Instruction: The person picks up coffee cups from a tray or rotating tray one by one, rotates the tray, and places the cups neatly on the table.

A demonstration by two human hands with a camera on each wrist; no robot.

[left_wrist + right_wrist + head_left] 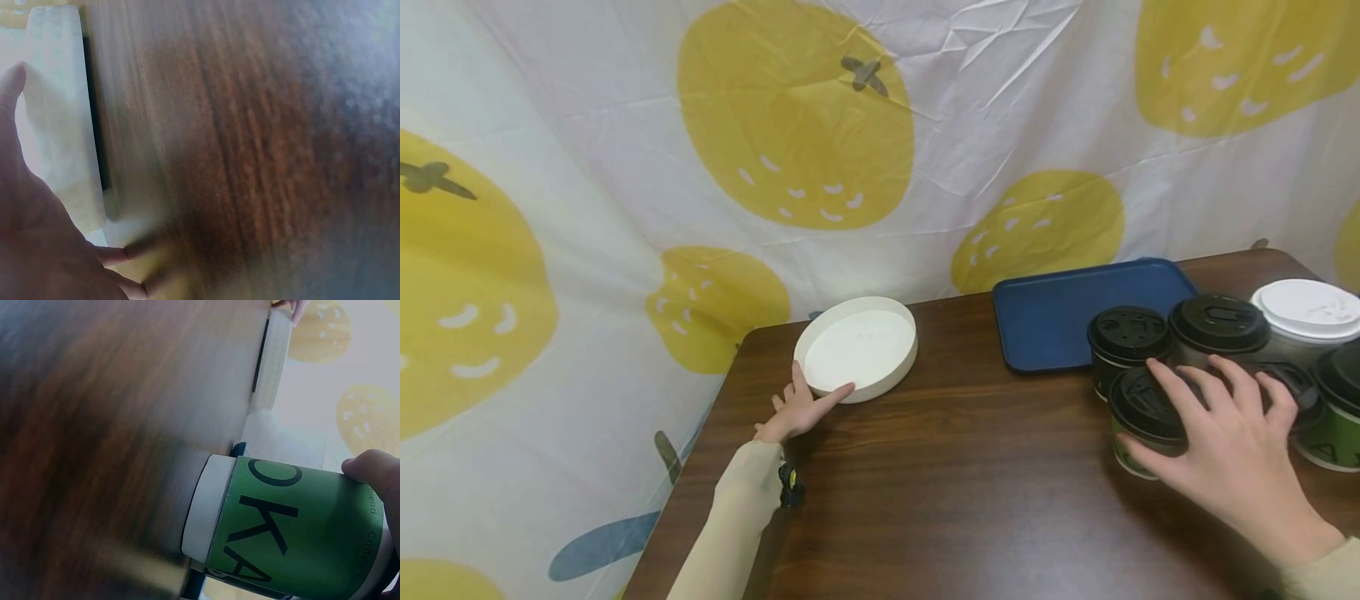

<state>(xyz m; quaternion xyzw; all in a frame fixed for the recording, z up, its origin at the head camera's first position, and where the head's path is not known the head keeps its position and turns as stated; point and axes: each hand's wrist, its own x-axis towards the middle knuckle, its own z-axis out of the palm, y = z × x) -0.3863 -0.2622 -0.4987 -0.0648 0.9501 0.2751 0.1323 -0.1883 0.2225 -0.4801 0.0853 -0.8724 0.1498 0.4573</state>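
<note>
My left hand [796, 410] is at the near left side of a shallow white round tray [859, 350], fingers spread and thumb along its rim. In the left wrist view the thumb lies against the white tray's wall [59, 125], and two fingertips reach toward the tabletop. My right hand [1232, 450] spreads over a green paper cup [1133, 461] with a black lid [1138, 404], its thumb beside the cup. Dark "OKA" letters show on the green cup [294, 525] in the right wrist view, where the thumb touches its side and the other fingers are hidden.
Behind the right hand stand a black-lidded cup [1127, 333], another black lid [1219, 323] and a white-lidded cup [1307, 308]. A green cup [1333, 433] is at the right edge. A blue rectangular tray [1052, 321] lies at the back, before a fruit-patterned cloth [940, 150].
</note>
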